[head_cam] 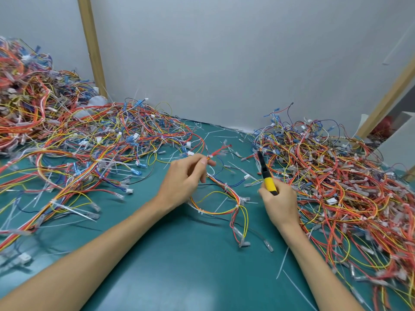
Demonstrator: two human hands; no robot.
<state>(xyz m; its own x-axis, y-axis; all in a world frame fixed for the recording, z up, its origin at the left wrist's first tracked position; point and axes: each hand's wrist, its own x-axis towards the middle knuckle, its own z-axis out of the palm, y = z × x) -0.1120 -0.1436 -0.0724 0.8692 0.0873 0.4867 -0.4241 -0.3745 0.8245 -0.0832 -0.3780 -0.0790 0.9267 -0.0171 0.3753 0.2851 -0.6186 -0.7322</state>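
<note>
1. left grip pinches the wire harness between thumb and fingertips, right at a white tie near its red end, which sticks up and away past the fingers.
2. from that pinch the harness drops and loops onto the green table, lying between the 2 forearms, with its loose ends nearer the person.
3. right grip is wrapped round the yellow-and-black handle of the cutters, black nose pointing up and away; blur hides whether the blades are apart.
4. the step looks like snipping the ties off this harness. the cutters stand just right of the pinch, apart from it, with no wire at the blades yet.
5. to do it well, hold the pinch close beside the tie so the bundle is taut and does not swing, and turn the tie's head toward the cutters.
6. slip only 1 blade tip under the strap, never under a wire, then cut straight across.
7. the thin red and yellow wires sit tight against the strap, so a deep bite would likely nick insulation.
8. more ties show further down the loop, near the right wrist.
9. the left pile and the right pile lie close by, so lift this harness free of them before cutting.
</note>
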